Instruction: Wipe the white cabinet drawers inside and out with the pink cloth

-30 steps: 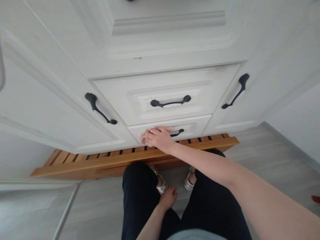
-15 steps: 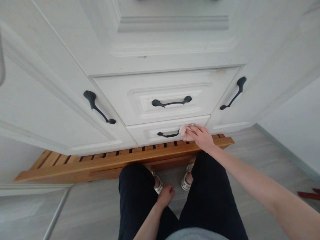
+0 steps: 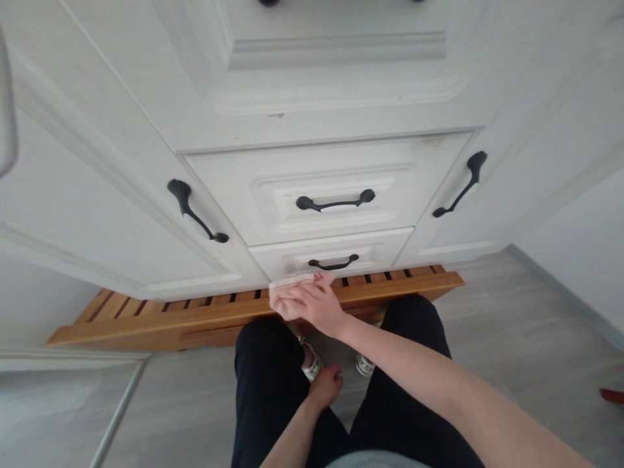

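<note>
Head view: we see the right hand (image 3: 312, 304) with its grip closed over a folded, pale pink fabric cloth (image 3: 283, 292), just below the left part of a white panelled lower drawer front (image 3: 383, 250) with a curved black metal handle (image 3: 336, 265). The cloth lies over the front edge of a slatted orange-brown wooden rack (image 3: 404, 287) in our line of sight; whether it touches, we cannot tell. The left hand (image 3: 325, 385) is curled near the black trousers (image 3: 260, 390), its palm hidden, so we cannot say whether it holds anything. We judge the cloth light, soft and limp, hard to damage, and best held bunched through its folded middle, fingers spread flat behind it.
</note>
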`<action>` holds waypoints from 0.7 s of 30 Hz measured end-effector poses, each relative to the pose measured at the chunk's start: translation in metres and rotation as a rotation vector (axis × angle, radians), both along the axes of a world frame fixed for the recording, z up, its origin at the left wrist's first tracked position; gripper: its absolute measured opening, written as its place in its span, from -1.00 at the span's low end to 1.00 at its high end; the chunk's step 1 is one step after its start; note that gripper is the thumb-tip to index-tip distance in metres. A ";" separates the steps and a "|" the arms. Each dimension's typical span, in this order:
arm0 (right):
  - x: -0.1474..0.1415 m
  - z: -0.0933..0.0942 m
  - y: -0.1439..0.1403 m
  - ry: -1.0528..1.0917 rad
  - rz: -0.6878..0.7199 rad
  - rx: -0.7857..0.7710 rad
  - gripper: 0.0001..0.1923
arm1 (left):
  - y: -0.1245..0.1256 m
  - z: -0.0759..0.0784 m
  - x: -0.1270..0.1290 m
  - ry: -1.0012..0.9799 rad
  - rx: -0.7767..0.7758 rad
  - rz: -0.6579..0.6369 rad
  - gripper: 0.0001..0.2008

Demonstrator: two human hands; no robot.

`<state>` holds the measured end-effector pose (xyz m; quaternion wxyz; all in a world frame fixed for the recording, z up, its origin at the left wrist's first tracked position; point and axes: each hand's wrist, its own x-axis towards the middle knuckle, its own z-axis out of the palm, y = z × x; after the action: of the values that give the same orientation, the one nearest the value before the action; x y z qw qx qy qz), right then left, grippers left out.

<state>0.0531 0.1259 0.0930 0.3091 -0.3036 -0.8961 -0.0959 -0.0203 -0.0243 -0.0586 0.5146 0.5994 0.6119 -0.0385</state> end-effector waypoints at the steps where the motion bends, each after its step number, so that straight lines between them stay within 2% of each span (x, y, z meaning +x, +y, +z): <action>1: -0.023 0.006 0.008 -0.071 0.049 0.024 -0.68 | 0.000 0.001 0.001 0.002 -0.002 -0.013 -0.64; 3: -0.061 0.013 0.027 -0.193 0.090 0.020 -0.63 | -0.003 0.002 0.001 -0.001 0.004 -0.032 -0.65; 5: -0.081 0.013 0.044 -0.251 0.094 -0.007 -0.60 | -0.005 0.003 -0.002 -0.003 0.015 -0.031 -0.64; 8: -0.074 0.000 0.061 -0.262 0.098 -0.018 -0.58 | -0.005 0.002 -0.007 0.000 0.021 0.003 -0.61; 11: -0.021 -0.021 0.067 -0.250 0.116 -0.024 -0.59 | -0.002 -0.001 -0.009 -0.004 0.020 0.032 -0.60; 15: 0.092 -0.036 0.064 -0.251 0.060 -0.087 -0.58 | -0.002 -0.001 -0.006 -0.014 0.013 0.020 -0.59; 18: 0.170 -0.027 0.057 -0.306 -0.043 -0.111 -0.53 | -0.004 0.001 -0.003 -0.016 0.013 -0.011 -0.61; 21: 0.221 -0.006 0.047 -0.321 -0.154 -0.099 -0.50 | -0.005 0.002 -0.002 0.001 0.017 -0.028 -0.63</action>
<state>0.2739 0.1732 0.0873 0.1383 -0.3671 -0.9117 -0.1225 -0.0224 -0.0290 -0.0563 0.5086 0.6125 0.6038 -0.0407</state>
